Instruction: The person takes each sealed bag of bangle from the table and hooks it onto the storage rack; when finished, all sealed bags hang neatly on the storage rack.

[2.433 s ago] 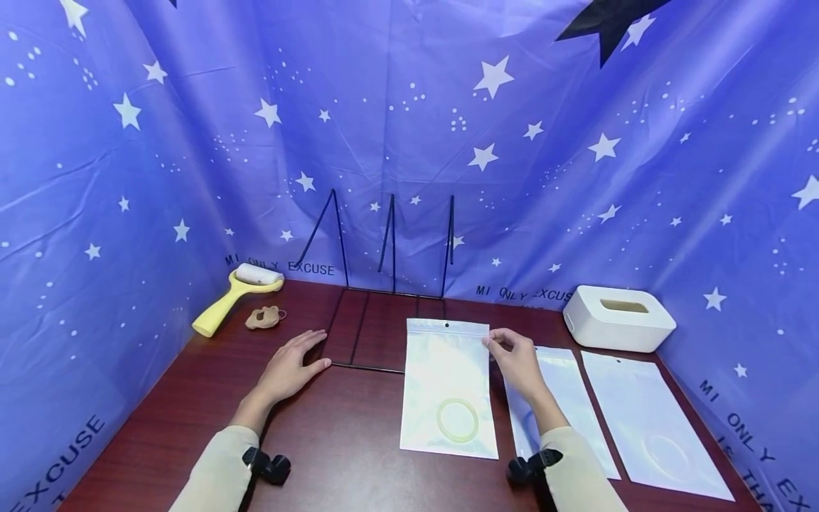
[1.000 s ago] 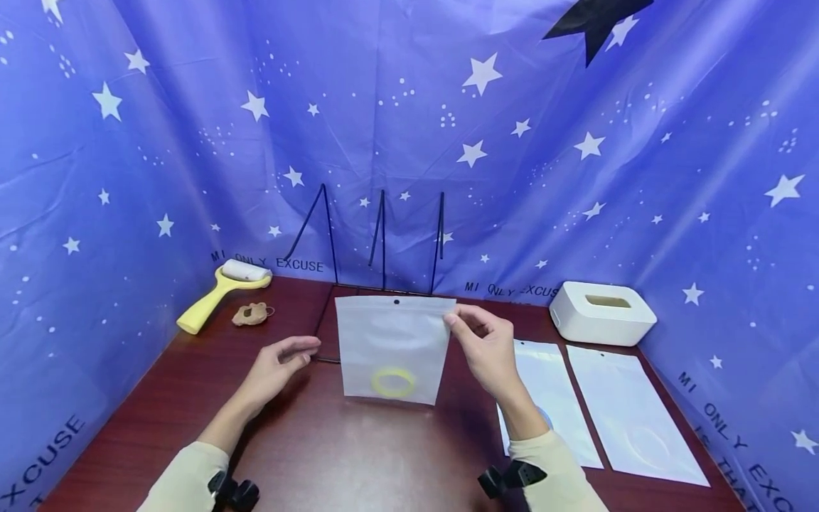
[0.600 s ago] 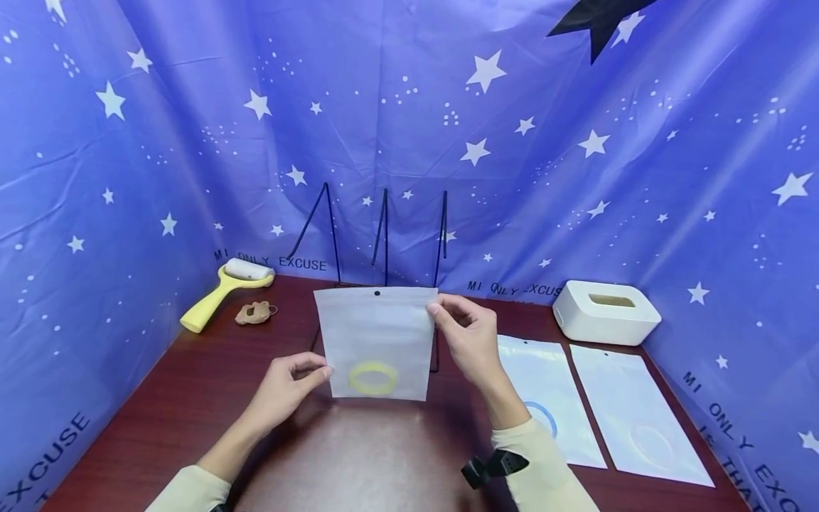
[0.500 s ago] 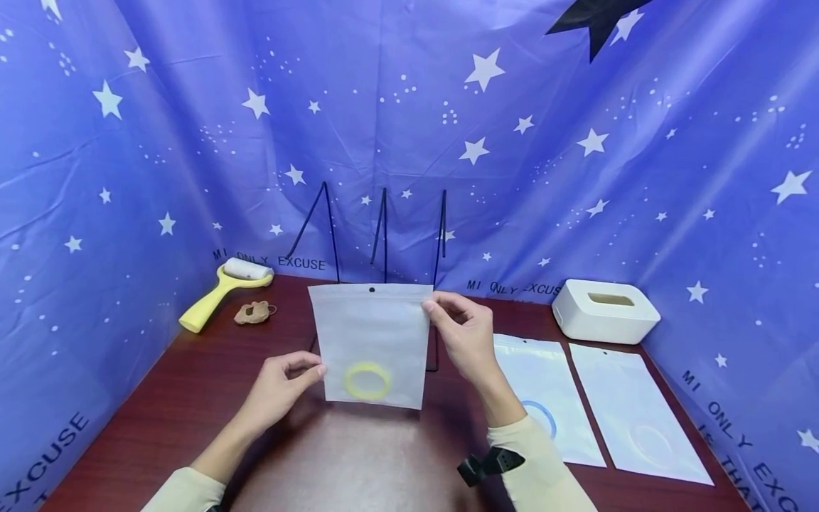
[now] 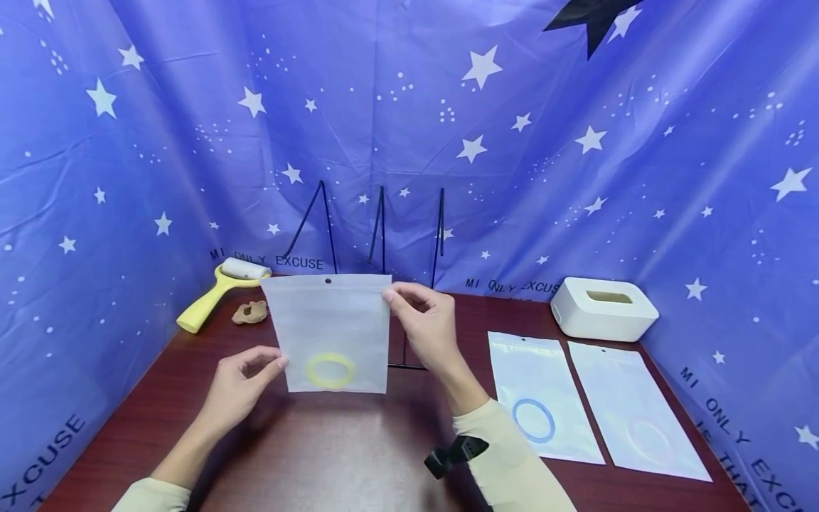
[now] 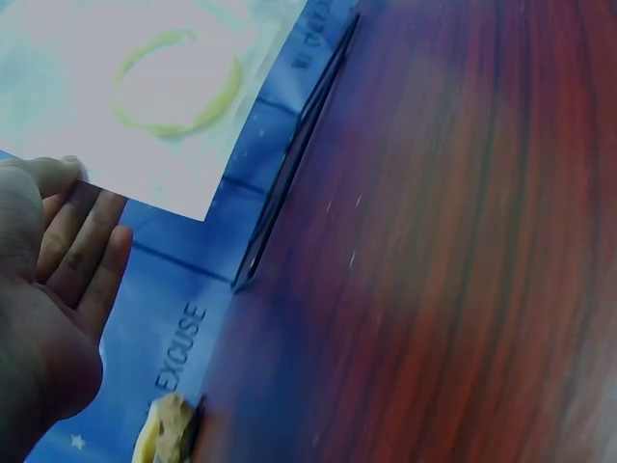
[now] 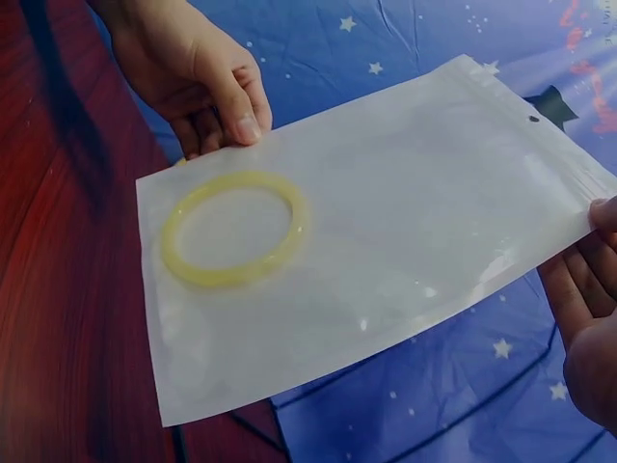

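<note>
A whitish zip bag (image 5: 333, 320) with a yellow ring (image 5: 330, 371) inside is held up off the table in front of the black wire rack (image 5: 382, 235). My right hand (image 5: 427, 327) pinches its upper right edge, just under the zip strip. At the lower left edge, my left hand (image 5: 239, 387) pinches the bag between thumb and fingers. The right wrist view shows the bag (image 7: 386, 222) spread between both hands, the ring (image 7: 231, 230) near its bottom end. Part of the rack's base is hidden behind the bag.
Two more zip bags lie flat on the right: one with a blue ring (image 5: 534, 420), one with a pale ring (image 5: 651, 441). A white tissue box (image 5: 604, 309) stands behind them. At left are a yellow lint roller (image 5: 220, 291) and a small brown object (image 5: 249, 312).
The bag, first lying with only my right hand at it, was lifted and tilted upright. My left hand came to grip its left edge, and both hands have carried it leftward.
</note>
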`<state>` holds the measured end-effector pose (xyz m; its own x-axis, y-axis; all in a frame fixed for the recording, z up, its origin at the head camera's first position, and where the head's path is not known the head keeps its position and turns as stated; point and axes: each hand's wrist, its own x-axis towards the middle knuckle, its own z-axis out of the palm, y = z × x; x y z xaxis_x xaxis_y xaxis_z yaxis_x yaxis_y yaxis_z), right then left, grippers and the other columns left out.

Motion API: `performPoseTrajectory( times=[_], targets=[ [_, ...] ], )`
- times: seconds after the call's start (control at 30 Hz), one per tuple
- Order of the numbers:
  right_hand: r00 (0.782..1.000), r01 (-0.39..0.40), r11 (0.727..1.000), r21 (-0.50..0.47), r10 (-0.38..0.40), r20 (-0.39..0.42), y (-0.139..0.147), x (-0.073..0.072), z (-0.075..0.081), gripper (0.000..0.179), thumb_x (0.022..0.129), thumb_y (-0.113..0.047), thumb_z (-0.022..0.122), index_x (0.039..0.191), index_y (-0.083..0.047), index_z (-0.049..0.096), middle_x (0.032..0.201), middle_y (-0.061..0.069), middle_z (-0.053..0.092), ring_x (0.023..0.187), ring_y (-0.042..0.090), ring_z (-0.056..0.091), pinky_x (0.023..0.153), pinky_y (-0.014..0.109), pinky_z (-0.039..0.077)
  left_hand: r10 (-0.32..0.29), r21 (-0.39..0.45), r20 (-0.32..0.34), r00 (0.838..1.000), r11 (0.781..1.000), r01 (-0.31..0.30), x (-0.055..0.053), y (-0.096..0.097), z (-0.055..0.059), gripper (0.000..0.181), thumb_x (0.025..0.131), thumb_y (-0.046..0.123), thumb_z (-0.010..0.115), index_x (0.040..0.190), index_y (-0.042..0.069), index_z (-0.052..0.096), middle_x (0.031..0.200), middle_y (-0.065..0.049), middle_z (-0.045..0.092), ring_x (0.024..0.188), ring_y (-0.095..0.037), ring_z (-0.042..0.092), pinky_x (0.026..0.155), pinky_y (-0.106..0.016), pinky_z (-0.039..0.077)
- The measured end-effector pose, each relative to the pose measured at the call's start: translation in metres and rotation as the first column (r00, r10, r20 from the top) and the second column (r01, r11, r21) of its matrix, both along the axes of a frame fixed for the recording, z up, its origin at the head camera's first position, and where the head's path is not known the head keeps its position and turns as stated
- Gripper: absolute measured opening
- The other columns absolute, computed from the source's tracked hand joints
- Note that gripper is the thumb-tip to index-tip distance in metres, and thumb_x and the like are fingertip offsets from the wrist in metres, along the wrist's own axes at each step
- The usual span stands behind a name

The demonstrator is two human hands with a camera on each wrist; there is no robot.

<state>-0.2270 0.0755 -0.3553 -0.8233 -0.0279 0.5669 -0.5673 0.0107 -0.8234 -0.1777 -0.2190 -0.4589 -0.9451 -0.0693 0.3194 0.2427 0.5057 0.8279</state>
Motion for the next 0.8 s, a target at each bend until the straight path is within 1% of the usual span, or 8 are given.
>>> performPoseTrajectory(
  times=[0.1,0.23,0.3,0.33,0.47,0.6,0.7,0.8],
  targets=[
    [1.0,-0.012,1.0,-0.012,0.012,0.001,-0.013,-0.003,0.001,0.009,0.092,-0.005,0.076,0.096,0.003,0.078,0.075,0.001,0.069,0.068,0.003,0.061,0.064,0.018,0.052,0.022,-0.005,-0.016,1.0,1.0,-0.022,-0.001,-0.011,0.001,0.016,0.097,0.024,0.074,0.105,0.01,0.078,0.094,-0.003,0.079,0.084,0.006,0.066,0.074,-0.013,0.052],
    [1.0,-0.021,1.0,-0.024,0.021,-0.008,-0.029,-0.009,0.001,0.011,0.092,-0.006,0.076,0.098,0.003,0.079,0.078,0.016,0.073,0.069,0.006,0.064,0.066,0.019,0.055,0.065,-0.013,-0.016,0.998,0.998,-0.065,-0.007,-0.025,0.001,0.019,0.096,0.025,0.075,0.108,0.011,0.078,0.093,0.01,0.078,0.085,0.009,0.064,0.073,-0.012,0.05],
    [1.0,-0.025,0.999,-0.029,0.025,-0.015,-0.037,-0.012,0.002,0.011,0.092,-0.007,0.076,0.098,0.002,0.079,0.08,0.02,0.073,0.069,0.007,0.064,0.066,0.019,0.055,0.086,-0.002,-0.012,0.996,0.996,-0.086,-0.011,-0.032,0.001,0.021,0.096,0.025,0.076,0.109,0.009,0.078,0.092,0.015,0.076,0.085,0.01,0.064,0.072,-0.012,0.05],
    [0.999,-0.031,0.999,-0.032,0.031,-0.019,-0.041,-0.013,0.002,0.011,0.093,-0.007,0.076,0.098,0.003,0.079,0.081,0.022,0.073,0.069,0.007,0.065,0.066,0.019,0.055,0.095,0.004,-0.013,0.995,0.995,-0.095,-0.013,-0.036,0.001,0.022,0.096,0.026,0.076,0.11,0.009,0.077,0.092,0.016,0.076,0.085,0.01,0.064,0.071,-0.012,0.05],
    [0.999,-0.041,0.999,-0.029,0.04,-0.027,-0.054,-0.017,0.005,0.012,0.093,-0.007,0.075,0.099,0.002,0.079,0.084,0.023,0.075,0.07,0.004,0.064,0.066,0.017,0.054,0.113,0.038,-0.021,0.993,0.993,-0.112,-0.019,-0.045,0.001,0.025,0.095,0.024,0.076,0.112,0.005,0.076,0.092,0.012,0.077,0.085,0.01,0.065,0.07,-0.01,0.051],
    [1.0,-0.015,1.0,-0.019,0.015,-0.025,-0.062,-0.024,0.006,0.012,0.092,-0.009,0.077,0.098,0.0,0.08,0.086,0.021,0.076,0.071,0.0,0.062,0.065,0.016,0.051,0.116,0.055,-0.017,0.993,0.992,-0.115,-0.024,-0.05,0.001,0.026,0.096,0.023,0.076,0.113,0.003,0.075,0.089,0.018,0.075,0.083,0.011,0.065,0.07,-0.01,0.051],
    [1.0,0.002,1.0,-0.016,-0.003,-0.021,-0.065,-0.028,0.007,0.012,0.092,-0.01,0.077,0.097,0.0,0.08,0.086,0.02,0.077,0.071,0.0,0.063,0.066,0.016,0.051,0.116,0.069,-0.011,0.993,0.991,-0.115,-0.028,-0.049,0.0,0.027,0.096,0.023,0.075,0.113,0.003,0.075,0.086,0.024,0.072,0.082,0.008,0.068,0.07,-0.01,0.051],
    [1.0,0.006,1.0,-0.011,-0.006,-0.01,-0.066,-0.032,0.007,0.013,0.092,-0.011,0.077,0.098,0.0,0.08,0.086,0.02,0.077,0.072,0.001,0.064,0.066,0.016,0.051,0.113,0.085,-0.015,0.993,0.99,-0.112,-0.033,-0.047,-0.001,0.028,0.097,0.024,0.075,0.112,0.001,0.075,0.085,0.024,0.071,0.082,0.004,0.07,0.071,-0.009,0.052]
  ],
)
